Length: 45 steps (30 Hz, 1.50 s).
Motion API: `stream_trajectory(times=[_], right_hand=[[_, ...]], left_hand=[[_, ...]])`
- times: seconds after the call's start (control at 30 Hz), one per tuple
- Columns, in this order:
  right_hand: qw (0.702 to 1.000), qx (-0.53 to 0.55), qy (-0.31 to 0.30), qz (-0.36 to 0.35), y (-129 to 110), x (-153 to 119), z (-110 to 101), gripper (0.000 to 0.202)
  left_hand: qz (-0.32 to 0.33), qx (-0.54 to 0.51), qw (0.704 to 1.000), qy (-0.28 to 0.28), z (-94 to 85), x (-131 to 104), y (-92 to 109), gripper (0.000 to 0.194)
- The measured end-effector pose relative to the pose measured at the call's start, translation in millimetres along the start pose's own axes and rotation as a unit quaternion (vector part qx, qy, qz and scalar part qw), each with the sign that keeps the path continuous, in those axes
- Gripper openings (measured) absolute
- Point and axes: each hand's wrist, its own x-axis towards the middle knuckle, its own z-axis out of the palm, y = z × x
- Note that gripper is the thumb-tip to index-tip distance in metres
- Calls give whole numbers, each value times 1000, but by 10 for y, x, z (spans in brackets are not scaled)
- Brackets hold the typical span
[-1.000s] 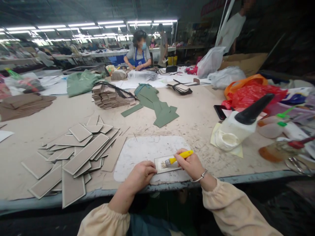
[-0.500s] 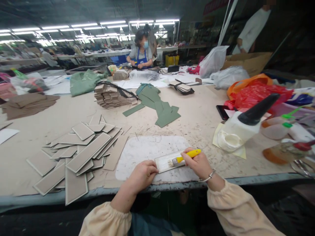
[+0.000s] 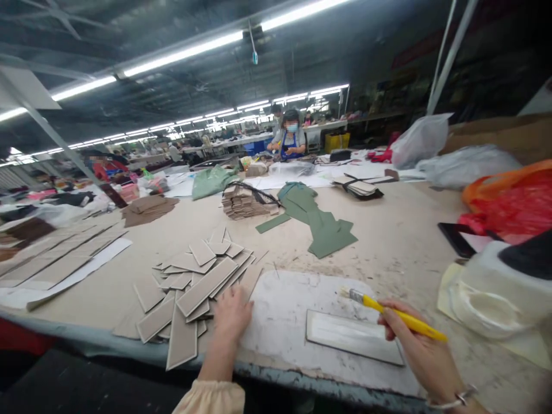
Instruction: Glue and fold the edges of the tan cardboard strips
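A yellow-handled brush [image 3: 405, 318] is gripped in my right hand [image 3: 425, 348], its bristles pointing left above a white sheet [image 3: 280, 322]. Below the brush, a rectangular piece with a wet-looking white coating [image 3: 353, 336] lies flat on the sheet. My left hand [image 3: 233, 313] rests at the right side of a heap of beige strips with pale edges [image 3: 207, 287], over a plain beige piece [image 3: 250, 280]. Its fingers are slightly spread, and their tips touch that piece.
Green pieces [image 3: 319, 221] and a tied beige stack [image 3: 244, 201] lie farther back. A white container with an open mouth [image 3: 487, 305] stands at right, near a phone [image 3: 456, 240] and red bag [image 3: 517, 201]. A person in a blue apron [image 3: 292, 144] sits across.
My left hand has let go of the coated piece and moved left to the heap. My right hand has lifted the brush off the piece. The view has shifted left and up.
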Motion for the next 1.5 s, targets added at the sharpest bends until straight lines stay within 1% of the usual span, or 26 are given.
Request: stream_trajectory(times=[0.07, 0.17, 0.3, 0.33, 0.4, 0.47, 0.6, 0.67, 0.73, 0.83, 0.93, 1.07, 1.17, 1.27, 1.37, 1.43, 1.5], right_hand=[[1000, 6, 14, -25, 22, -2, 10, 39], [997, -16, 23, -74, 75, 11, 17, 37], [979, -149, 12, -139, 222, 44, -60, 33], [972, -187, 17, -141, 269, 47, -94, 33], [961, -248, 24, -124, 372, 37, -161, 33], [953, -284, 22, -106, 484, 3, -207, 35], [947, -303, 4, -111, 699, -112, -188, 35], [944, -304, -8, -129, 773, -163, -143, 33], [940, -304, -8, -153, 810, -195, -93, 33], [939, -298, -3, -170, 808, -207, -9, 32], [940, -287, -10, -181, 770, -202, 97, 31], [937, -289, -8, -199, 691, -192, 214, 32], [929, -297, -5, -219, 618, -178, 218, 32], [918, -285, -9, -275, 552, -174, 179, 34], [899, -277, -38, -337, 488, -210, 162, 36], [887, -289, -76, -352, 439, -256, 179, 36], [879, -300, -120, -352, 392, -302, 214, 35]], left_hand=[[-16, 31, 999, -30, 11, 60, -90, 41], [-10, 29, 999, -40, 47, 99, -131, 43], [-27, 9, 999, -42, 63, 108, -127, 48], [-28, 7, 999, -40, 61, 110, -128, 49], [-35, 4, 999, -37, 56, 113, -134, 52], [-50, -3, 998, -33, 49, 114, -141, 54], [-71, -13, 997, -17, 24, 110, -132, 57], [-75, -9, 997, -19, 12, 109, -114, 55], [-75, -9, 997, -28, 9, 110, -93, 51], [-61, -18, 997, -33, 24, 116, -73, 47], [-54, -18, 998, -30, 48, 123, -68, 50], [-63, -17, 997, -32, 65, 128, -61, 53], [-72, -26, 997, -21, 70, 122, -45, 53], [-83, -41, 996, -3, 63, 110, -19, 54], [-94, -77, 992, 19, 36, 96, 0, 57], [-91, -102, 990, 25, 15, 94, -2, 58], [-84, -136, 987, 24, 5, 105, -14, 55]])
